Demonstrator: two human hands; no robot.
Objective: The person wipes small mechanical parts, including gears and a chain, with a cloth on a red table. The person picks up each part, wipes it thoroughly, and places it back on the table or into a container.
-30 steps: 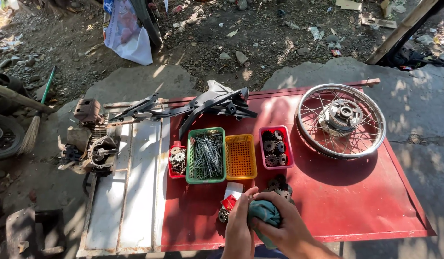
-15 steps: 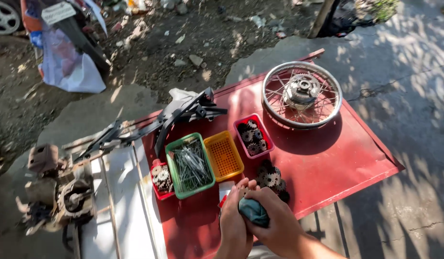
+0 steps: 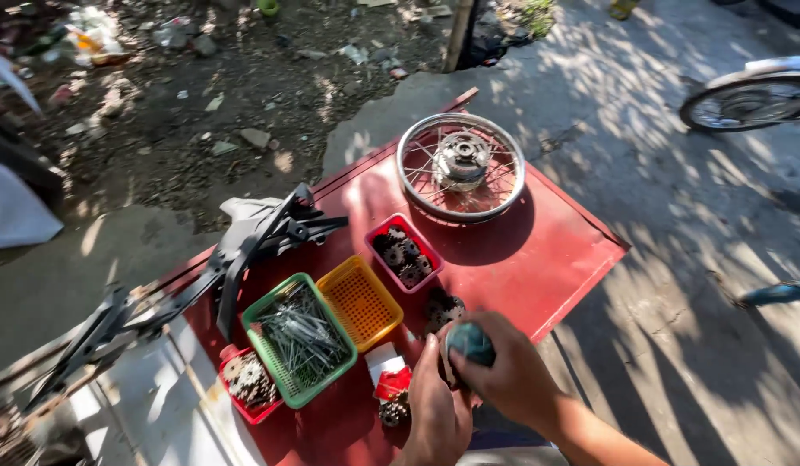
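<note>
My right hand (image 3: 512, 375) is closed around a teal rag (image 3: 469, 342) over the near edge of the red metal sheet (image 3: 555, 250). My left hand (image 3: 434, 410) presses against the same bundle from below; something small may be hidden inside it. Just left of the hands lie a small red and white box (image 3: 389, 373) and a dark gear (image 3: 393, 411). Beyond them stand a green basket of metal spokes (image 3: 298, 335), an orange basket (image 3: 360, 300) and a red tray of gears (image 3: 403, 251). More gears (image 3: 443, 307) lie loose on the sheet.
A spoked wheel with hub (image 3: 460, 166) lies at the far end of the sheet. A black motorcycle frame part (image 3: 244, 250) stretches to the left, near another red tray of gears (image 3: 244, 384). A bicycle wheel (image 3: 749, 99) stands at the top right on concrete.
The view has swung to the right, so the sheet now runs diagonally and the engine parts at the left are out of view. Both hands stay together on the rag.
</note>
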